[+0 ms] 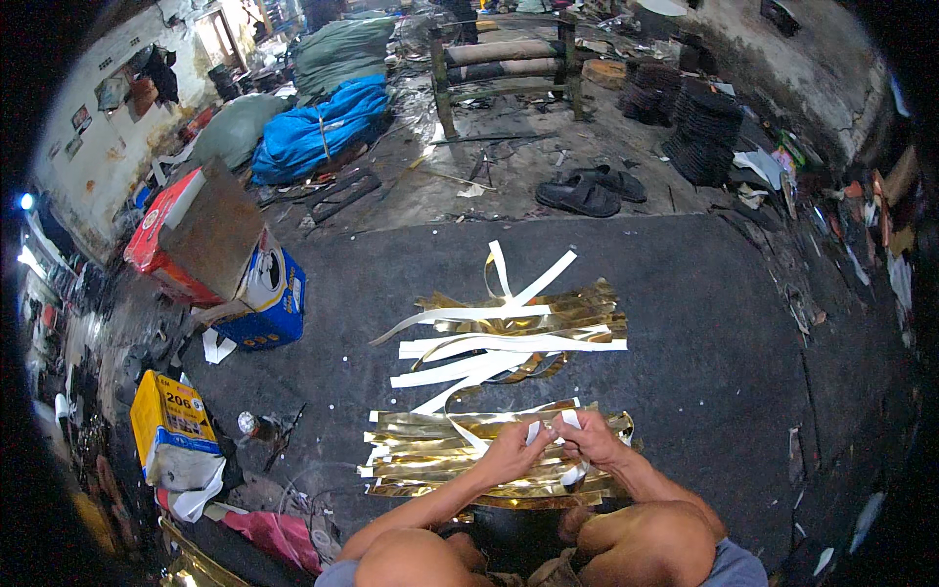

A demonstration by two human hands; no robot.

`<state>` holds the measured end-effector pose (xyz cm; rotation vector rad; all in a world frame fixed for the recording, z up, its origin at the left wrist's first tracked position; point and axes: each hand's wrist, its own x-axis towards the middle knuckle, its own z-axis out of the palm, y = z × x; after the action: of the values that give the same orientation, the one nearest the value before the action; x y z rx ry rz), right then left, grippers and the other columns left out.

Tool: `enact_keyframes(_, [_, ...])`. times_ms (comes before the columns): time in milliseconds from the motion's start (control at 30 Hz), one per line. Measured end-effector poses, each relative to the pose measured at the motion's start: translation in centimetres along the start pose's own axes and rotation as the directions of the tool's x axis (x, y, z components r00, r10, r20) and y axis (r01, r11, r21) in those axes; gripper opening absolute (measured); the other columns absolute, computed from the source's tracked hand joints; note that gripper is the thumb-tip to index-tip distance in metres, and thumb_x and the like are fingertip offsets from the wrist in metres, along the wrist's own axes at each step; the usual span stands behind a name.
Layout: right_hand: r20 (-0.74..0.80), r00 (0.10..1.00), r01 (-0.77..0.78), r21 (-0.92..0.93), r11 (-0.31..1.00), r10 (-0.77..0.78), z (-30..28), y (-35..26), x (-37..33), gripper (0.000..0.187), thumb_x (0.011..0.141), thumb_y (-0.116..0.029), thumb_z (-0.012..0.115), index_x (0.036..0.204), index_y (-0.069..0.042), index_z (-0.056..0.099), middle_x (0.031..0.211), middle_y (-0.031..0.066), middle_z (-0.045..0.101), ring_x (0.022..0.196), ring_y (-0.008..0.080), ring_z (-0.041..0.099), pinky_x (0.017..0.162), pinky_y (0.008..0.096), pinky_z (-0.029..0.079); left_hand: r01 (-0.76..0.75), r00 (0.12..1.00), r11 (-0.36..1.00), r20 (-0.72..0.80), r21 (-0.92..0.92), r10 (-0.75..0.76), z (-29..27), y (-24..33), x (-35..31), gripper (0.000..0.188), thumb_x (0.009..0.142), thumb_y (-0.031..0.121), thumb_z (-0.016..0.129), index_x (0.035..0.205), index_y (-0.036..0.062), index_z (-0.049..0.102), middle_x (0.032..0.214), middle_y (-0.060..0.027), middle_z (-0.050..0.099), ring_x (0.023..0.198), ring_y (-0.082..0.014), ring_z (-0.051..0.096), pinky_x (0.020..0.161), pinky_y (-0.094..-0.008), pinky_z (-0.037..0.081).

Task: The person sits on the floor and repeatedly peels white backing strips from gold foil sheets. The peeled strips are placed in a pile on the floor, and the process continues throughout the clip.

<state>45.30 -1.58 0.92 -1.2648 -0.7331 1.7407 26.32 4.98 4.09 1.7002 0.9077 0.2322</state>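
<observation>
My left hand (514, 454) and my right hand (593, 440) meet above a row of shiny gold strips (416, 445) laid out on a dark mat. Both hands are closed in a pinch on a narrow strip (571, 419), whose white side shows at the fingers. Part of it is hidden by the hands. A curl of strip hangs below my right hand. Farther off lies a looser pile of gold strips (587, 301), with several white strips (514, 344) across and in front of it, some crossing at angles.
On the left stand a red tin box (161, 245), a blue carton (279, 298) and a yellow carton (171, 416). The dark mat (714, 323) spreads under the strips. Beyond it are black sandals (579, 196), a blue bundle (323, 132), a wooden frame (504, 73) and stacked dark mats (702, 132).
</observation>
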Motion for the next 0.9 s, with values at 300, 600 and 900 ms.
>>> enact_keyframes(300, [-0.029,1.000,0.005,-0.199,0.980,-0.011,-1.0,-0.5,-1.1,0.024,0.098,-0.030,0.056,0.103,-0.008,0.064,0.077,-0.0066,0.054,0.063,0.0046,0.047,0.053,0.0245,0.039,-0.307,0.904,0.931,-0.243,0.199,0.351,1.5,-1.8,0.4,0.026,0.096,0.022,0.046,0.094,-0.0009,0.058,0.081,-0.0213,0.062,0.078,-0.0396,0.061,0.070,-0.0482,0.048])
enact_keyframes(600, [-0.407,0.842,-0.091,-0.755,0.650,-0.355,-26.2,-1.6,-5.2,0.035,0.096,-0.043,0.055,0.079,-0.012,0.054,0.065,-0.0050,0.047,0.055,0.0078,0.046,0.046,0.0270,0.037,-0.665,0.496,0.203,-0.629,-0.719,-0.599,-21.3,-14.6,-3.2,0.008,0.081,0.002,0.051,0.088,0.0058,0.055,0.084,-0.0103,0.062,0.062,-0.0120,0.055,0.049,-0.0247,0.047])
enact_keyframes(900, [-0.499,0.785,-0.142,-0.722,0.677,-0.368,-28.5,-5.7,-8.2,0.022,0.096,-0.024,0.056,0.086,-0.005,0.060,0.081,-0.0002,0.059,0.071,0.0107,0.053,0.059,0.0310,0.041,-0.501,0.170,0.700,-0.852,-0.508,-0.495,-25.7,-10.3,-6.6,0.023,0.093,0.030,0.053,0.091,0.0073,0.059,0.058,0.0026,0.047,0.046,-0.0067,0.040,0.039,-0.0252,0.029])
